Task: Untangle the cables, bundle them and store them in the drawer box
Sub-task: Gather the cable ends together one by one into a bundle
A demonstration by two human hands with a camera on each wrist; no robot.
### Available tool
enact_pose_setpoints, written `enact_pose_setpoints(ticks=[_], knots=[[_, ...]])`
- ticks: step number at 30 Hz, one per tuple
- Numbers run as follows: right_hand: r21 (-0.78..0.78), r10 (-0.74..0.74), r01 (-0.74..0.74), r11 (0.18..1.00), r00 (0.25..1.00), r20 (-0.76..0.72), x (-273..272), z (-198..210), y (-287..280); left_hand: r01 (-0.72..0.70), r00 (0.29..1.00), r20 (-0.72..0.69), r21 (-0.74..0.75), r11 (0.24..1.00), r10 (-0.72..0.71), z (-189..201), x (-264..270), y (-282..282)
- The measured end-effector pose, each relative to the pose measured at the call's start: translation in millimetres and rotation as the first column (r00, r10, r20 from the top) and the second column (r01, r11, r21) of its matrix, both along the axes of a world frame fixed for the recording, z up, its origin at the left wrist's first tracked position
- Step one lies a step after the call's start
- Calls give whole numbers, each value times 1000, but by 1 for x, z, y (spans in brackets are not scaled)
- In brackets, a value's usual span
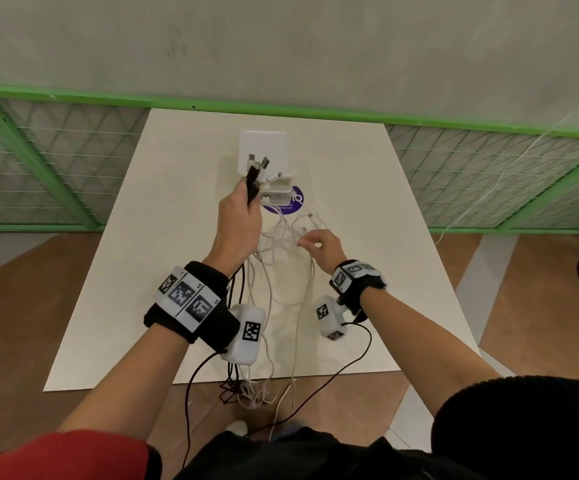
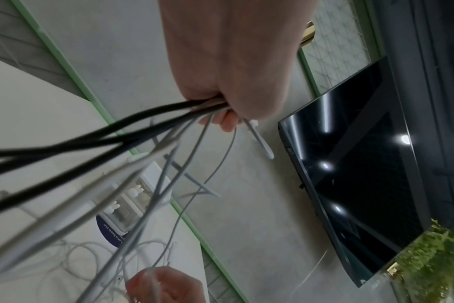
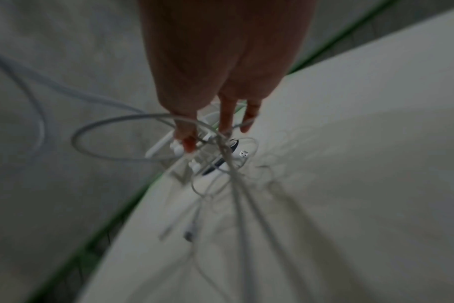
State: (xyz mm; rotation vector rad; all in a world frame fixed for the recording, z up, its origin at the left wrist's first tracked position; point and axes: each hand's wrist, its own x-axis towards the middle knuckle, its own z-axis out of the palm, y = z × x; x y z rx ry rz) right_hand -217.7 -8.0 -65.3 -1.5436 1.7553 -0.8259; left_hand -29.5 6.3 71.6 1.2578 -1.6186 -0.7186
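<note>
The cables, black ones and white ones together, hang in a loose tangle from the left hand, trail across the white surface and spill over its near edge toward the floor. The left hand's fingers are curled tight round the gathered plug ends, which stick up above the fist; the left wrist view shows the black and white strands fanning out from that grip. The right hand, just beside the white loops, pinches a thin white strand between its fingertips, the other fingers slack. The drawer box stands at the far middle of the surface, a drawer pulled partly out over a purple round sticker. This looks like the untangling step, with bundling and storing not yet begun. The next move probably calls for drawing the pinched white strand free of the loops while the left hand anchors the ends, pulling gently so no knot tightens.
</note>
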Motion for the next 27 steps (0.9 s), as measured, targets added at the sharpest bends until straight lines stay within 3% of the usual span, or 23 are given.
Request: enact_pose_setpoints(ticks=[2, 7, 11, 14, 16, 18, 20, 23, 25, 27], knots=[[-6, -96, 97, 995, 992, 81, -4, 7, 0, -3, 1000, -11, 10, 1000, 3, 1, 2, -2], [-100, -154, 156, 983, 988, 23, -1, 5, -2, -139, 988, -72, -11, 990, 138, -6, 4, -7], [-47, -97, 95, 994, 994, -54, 4, 7, -1, -145, 972, 195, 66, 987, 130, -11, 5, -16], [13, 6, -4, 1000, 985, -174, 10, 9, -4, -164, 921, 340, -111, 980, 192, -10, 2, -13], [9, 25, -24, 1000, 976, -214, 13, 12, -5, -55, 925, 362, -183, 982, 119, -8, -11, -1], [-34, 63, -74, 997, 964, -259, 17, 17, -6, 107, 922, 379, -37, 994, -85, -14, -26, 9], [-104, 65, -92, 990, 969, -238, 21, 25, -5, 157, 912, 362, 129, 979, -194, -25, -34, 9], [-194, 30, -74, 978, 975, -221, 20, 30, -6, 103, 900, 384, 273, 956, -206, -41, -30, -3], [-245, 17, -66, 967, 980, -197, 17, 29, -6, 103, 853, 463, 302, 948, -240, -46, -27, -11], [-242, 11, -48, 969, 988, -152, 16, 31, -5, 124, 850, 456, 316, 941, -265, -48, -28, -16]])
